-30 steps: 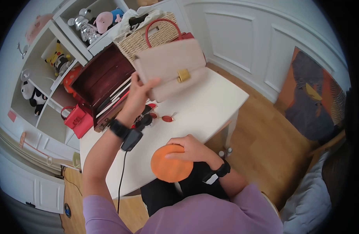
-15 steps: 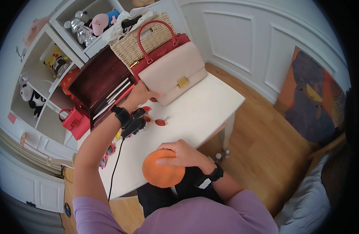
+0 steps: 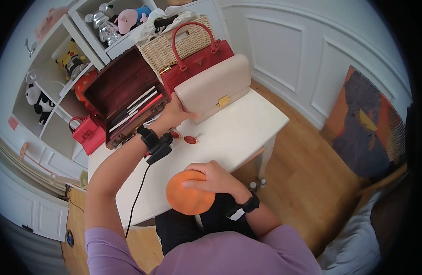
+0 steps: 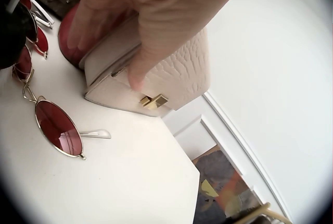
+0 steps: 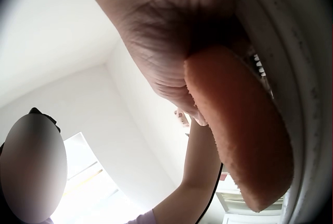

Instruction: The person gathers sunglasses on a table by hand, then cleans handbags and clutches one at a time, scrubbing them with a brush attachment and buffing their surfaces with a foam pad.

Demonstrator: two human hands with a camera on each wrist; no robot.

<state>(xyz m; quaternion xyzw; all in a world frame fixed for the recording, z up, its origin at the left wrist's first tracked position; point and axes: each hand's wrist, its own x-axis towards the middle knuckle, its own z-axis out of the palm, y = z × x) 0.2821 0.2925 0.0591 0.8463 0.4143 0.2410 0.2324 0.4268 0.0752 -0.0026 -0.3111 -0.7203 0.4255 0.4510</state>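
Head view: the right hand (image 3: 213, 178) gripped the orange disc (image 3: 189, 196) by the edge of the white table (image 3: 252, 121); its wrist view lost most fingers in shadow. The left hand (image 3: 171, 114) partly hid the left end of the beige bag (image 3: 211, 89) on the table; whether its fingers grasped it could not be told.

Lilac sleeves (image 3: 109, 246), black wrist straps (image 3: 148, 137)

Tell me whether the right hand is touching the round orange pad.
Touching: the head view shows the right hand gripping the orange pad at its edge, thumb laid across the upper face.
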